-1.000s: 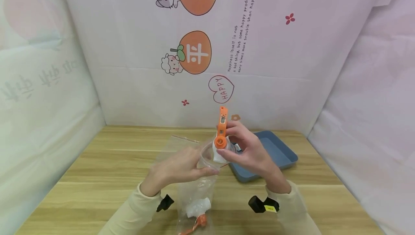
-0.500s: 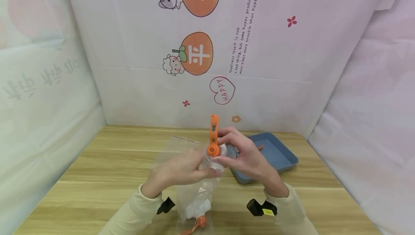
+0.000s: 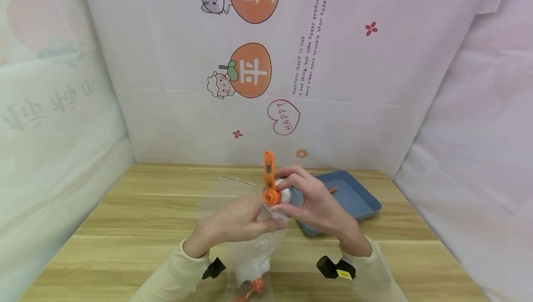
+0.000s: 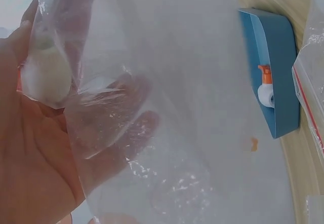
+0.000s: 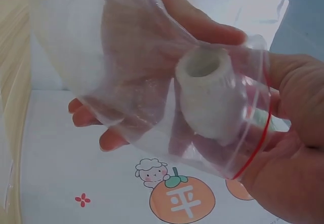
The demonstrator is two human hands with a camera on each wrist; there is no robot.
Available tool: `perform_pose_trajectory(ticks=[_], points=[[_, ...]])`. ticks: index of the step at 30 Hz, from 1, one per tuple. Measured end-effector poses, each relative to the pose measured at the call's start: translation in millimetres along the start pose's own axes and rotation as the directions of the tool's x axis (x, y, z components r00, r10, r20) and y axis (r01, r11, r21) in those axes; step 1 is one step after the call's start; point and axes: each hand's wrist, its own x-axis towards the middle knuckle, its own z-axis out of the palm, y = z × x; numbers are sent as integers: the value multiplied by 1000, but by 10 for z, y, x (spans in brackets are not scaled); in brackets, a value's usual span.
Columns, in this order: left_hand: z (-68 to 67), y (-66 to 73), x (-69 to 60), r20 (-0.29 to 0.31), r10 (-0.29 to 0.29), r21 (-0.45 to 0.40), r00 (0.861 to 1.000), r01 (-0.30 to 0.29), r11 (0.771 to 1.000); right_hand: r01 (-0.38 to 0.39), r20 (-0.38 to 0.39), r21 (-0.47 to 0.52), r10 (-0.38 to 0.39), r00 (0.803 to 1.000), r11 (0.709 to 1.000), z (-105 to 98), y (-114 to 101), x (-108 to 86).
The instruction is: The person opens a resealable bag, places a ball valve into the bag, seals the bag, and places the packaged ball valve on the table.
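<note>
A white fitting (image 3: 285, 195) with an upright orange handle (image 3: 269, 170) is pinched by my right hand (image 3: 316, 200) at the mouth of a clear bag. My left hand (image 3: 237, 218) grips the bag's edge, thumb in front. In the right wrist view, the fitting's white hollow end (image 5: 212, 97) is seen through the plastic, near the red seal line (image 5: 262, 138), with the right hand (image 5: 298, 112) beside it. The left wrist view shows the bag (image 4: 192, 82) spread over the fingers of my left hand (image 4: 40, 153).
Behind the right hand lies a blue tray (image 3: 354, 195), holding a white fitting (image 4: 266, 96) with an orange top. Near the table's front edge, another white piece (image 3: 253, 269) with an orange handle (image 3: 258, 285) lies in clear plastic. A second bag with a red line (image 4: 310, 100) appears at the left wrist view's right.
The right hand and its fitting have shifted left and down, further into the bag mouth. An orange piece in the tray has come into view. The left hand has barely moved.
</note>
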Motion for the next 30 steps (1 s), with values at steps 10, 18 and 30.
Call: perform_pose_trajectory(ticks=[10, 18, 30], points=[[-4, -2, 13, -30, 53, -19, 998, -54, 998, 34, 28, -10, -33, 999, 999, -59, 3, -29], [-31, 13, -8, -67, 67, -37, 996, -69, 997, 71, -17, -65, -72, 997, 995, -88, -2, -36], [-8, 7, 0, -279, 201, -7, 939, -211, 977, 92, -48, -25, -93, 995, 995, -101, -48, -17]])
